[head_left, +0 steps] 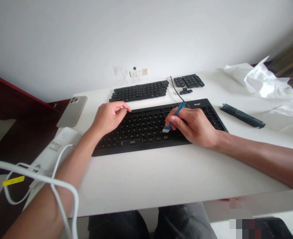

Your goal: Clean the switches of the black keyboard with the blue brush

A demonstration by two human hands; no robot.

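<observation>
A black keyboard (148,119) with its keycaps off lies across the white table, its bare key sockets showing. My right hand (195,124) is closed on a small blue brush (178,111), held like a pen. The brush's pale bristles point down at the sockets in the lower middle of the keyboard. Loosely curled, my left hand (111,116) rests at the keyboard's upper left edge. Nothing shows between its thumb and index finger, and its other fingers are mostly hidden.
Behind the keyboard lie a block of keycaps (141,90), number-pad keycaps (192,80) and arrow keycaps (185,91). A phone (73,111), a white power strip (54,146) and white cables (49,181) are left. Right are a black strip (242,115) and crumpled plastic (263,81).
</observation>
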